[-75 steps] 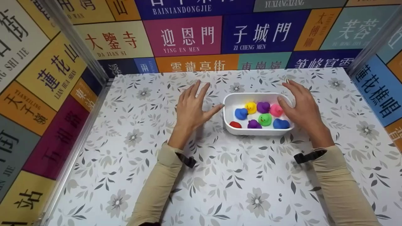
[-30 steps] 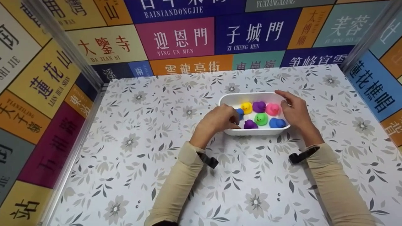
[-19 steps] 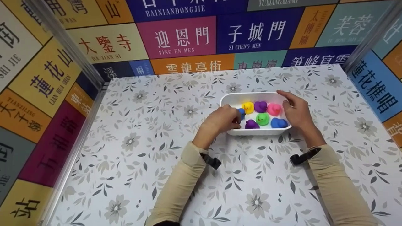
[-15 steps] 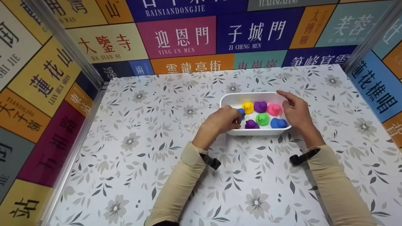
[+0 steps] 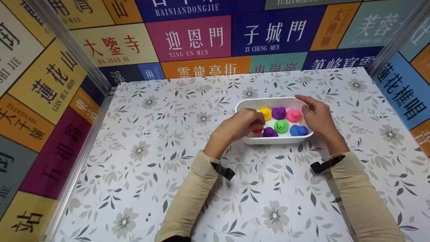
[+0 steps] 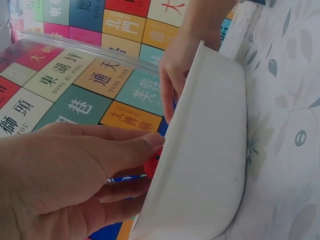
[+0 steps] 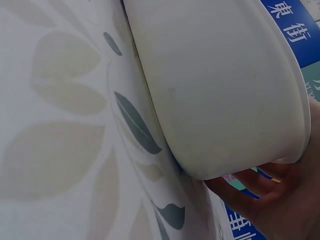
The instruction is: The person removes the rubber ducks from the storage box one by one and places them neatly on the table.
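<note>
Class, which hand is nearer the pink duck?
Right. The right hand grips the white tray beside the pink duck; the left hand pinches a red duck towards the opposite end.

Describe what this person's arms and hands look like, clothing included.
Both arms wear long beige sleeves, creased, with cuffs near the wrists. Each wrist has a black strap bearing a small blocky black piece. The left hand and right hand are bare, without gloves.
</note>
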`<state>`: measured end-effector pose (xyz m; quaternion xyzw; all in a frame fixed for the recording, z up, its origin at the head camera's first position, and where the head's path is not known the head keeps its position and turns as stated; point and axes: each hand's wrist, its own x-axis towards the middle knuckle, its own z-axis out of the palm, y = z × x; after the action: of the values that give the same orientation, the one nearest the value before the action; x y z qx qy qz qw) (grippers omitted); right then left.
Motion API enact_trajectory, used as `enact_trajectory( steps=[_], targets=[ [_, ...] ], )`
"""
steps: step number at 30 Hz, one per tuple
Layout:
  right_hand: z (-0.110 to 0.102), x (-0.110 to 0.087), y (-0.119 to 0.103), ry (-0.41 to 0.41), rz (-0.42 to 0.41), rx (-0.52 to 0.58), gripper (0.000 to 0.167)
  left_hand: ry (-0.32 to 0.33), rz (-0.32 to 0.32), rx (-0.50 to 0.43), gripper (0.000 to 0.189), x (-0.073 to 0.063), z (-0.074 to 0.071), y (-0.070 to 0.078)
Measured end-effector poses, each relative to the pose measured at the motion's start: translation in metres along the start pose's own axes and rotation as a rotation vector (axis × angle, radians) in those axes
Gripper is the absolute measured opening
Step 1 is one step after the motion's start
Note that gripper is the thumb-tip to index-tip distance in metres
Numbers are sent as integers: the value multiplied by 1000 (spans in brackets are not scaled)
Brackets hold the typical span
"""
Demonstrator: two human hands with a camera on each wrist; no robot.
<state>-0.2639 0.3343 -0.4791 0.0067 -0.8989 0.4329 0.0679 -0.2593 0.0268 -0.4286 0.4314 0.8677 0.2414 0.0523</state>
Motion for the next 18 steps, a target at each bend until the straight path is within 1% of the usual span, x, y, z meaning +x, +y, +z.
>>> enact_trajectory(
  steps=[5,9,15,18],
  targets=[
    [0,1,-1,-2,8,2,51,47,22,-56,13,-5,-9,-1],
    [2,0,-1,10,-1,6,51,78,29,-67,16,-10,-15,-3],
    [2,0,0,15,-2,12,50,86,35,-129,18,-17,-22,-10],
    [3,0,1,14,2,13,49,95,37,-122,18,-19,-25,-13]
  ],
)
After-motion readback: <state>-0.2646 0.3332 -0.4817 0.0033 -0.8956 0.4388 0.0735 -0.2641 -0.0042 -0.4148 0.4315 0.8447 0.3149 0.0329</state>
